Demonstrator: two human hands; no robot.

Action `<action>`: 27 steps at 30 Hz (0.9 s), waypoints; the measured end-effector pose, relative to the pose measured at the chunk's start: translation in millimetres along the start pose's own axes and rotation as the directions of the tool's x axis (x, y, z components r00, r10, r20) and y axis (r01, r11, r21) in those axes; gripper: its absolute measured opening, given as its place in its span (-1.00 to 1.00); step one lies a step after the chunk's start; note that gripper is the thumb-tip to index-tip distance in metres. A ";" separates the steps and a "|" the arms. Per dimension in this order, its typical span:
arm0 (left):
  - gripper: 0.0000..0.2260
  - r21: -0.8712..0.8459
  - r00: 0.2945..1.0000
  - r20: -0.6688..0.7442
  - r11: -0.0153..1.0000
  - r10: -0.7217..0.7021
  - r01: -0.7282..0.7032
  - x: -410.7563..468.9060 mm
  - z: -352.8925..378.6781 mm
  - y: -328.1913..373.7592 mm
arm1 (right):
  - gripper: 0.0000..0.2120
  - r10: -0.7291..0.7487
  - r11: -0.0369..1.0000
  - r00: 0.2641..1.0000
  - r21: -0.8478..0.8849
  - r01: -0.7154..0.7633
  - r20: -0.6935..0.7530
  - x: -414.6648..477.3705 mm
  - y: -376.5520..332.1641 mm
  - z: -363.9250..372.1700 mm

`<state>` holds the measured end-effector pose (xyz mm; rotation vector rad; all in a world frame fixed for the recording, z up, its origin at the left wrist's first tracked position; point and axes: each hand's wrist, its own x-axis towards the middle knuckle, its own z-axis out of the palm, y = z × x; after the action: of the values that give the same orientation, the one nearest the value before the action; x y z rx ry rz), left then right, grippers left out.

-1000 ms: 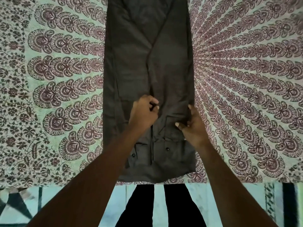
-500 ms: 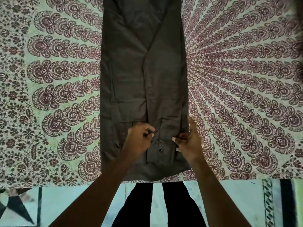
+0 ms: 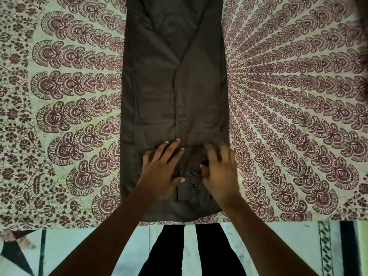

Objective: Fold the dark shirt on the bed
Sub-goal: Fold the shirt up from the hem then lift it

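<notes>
Dark shirt (image 3: 175, 92) lies flat on the bed (image 3: 288, 100), folded into a long narrow strip running away from the person, its near end at the bed's near edge. Sleeves are folded in over the body; a diagonal fold line crosses the upper part, well beyond the fingers.

Left hand (image 3: 161, 168) rests palm down on the shirt's near part, fingers (image 3: 171, 146) spread apart and laid flat on the cloth, thumb out toward the right hand. Nothing pinched.

Right hand (image 3: 219, 170) is also palm down on the shirt, just beside the left hand, fingers (image 3: 211, 154) spread apart; they are motion-blurred, so I cannot tell if the tips press the cloth. Thumb tip sits at a small bunch of fabric between the two hands.

A dark button (image 3: 194, 185) shows on the shirt in the gap between the hands, just nearer than the thumbs.

The bed cover is pale green with a maroon paisley print fanning out on both sides of the fingers. Below the bed edge, tiled floor (image 3: 99, 246) and the person's dark trousers (image 3: 191, 251).
</notes>
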<state>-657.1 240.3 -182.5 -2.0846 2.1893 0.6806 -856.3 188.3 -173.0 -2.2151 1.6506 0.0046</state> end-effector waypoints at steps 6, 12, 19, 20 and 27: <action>-0.02 0.036 0.992 0.126 0.999 0.004 -0.009 2.8 5.1 -9.7 | -0.45 -0.466 0.849 0.865 -0.181 0.496 0.186 75.3 25.8 12.4; -0.08 0.005 0.993 0.121 1.000 0.001 -0.002 1.7 -0.3 -8.1 | -0.45 -0.369 0.864 0.912 -0.296 0.408 0.181 116.0 20.3 -6.0; -0.35 0.180 0.997 0.000 0.981 0.075 -0.073 -49.0 -11.8 -57.4 | -0.05 -0.494 0.759 0.785 -0.256 0.599 0.374 6.9 58.1 -19.5; -0.27 0.195 0.995 0.033 0.975 0.099 -0.104 -58.1 -13.8 -70.8 | 0.03 -0.470 0.756 0.777 -0.264 0.599 0.418 -5.9 67.8 -21.5; 0.14 0.241 0.930 0.328 0.937 0.168 -0.254 -74.6 -23.4 -125.6 | -0.04 -0.544 0.668 0.715 -0.288 0.686 0.440 -26.1 100.3 -20.9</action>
<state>-523.3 302.7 -172.4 -1.5111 2.2013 0.6119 -961.7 182.0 -177.4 -2.8254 0.6776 0.5748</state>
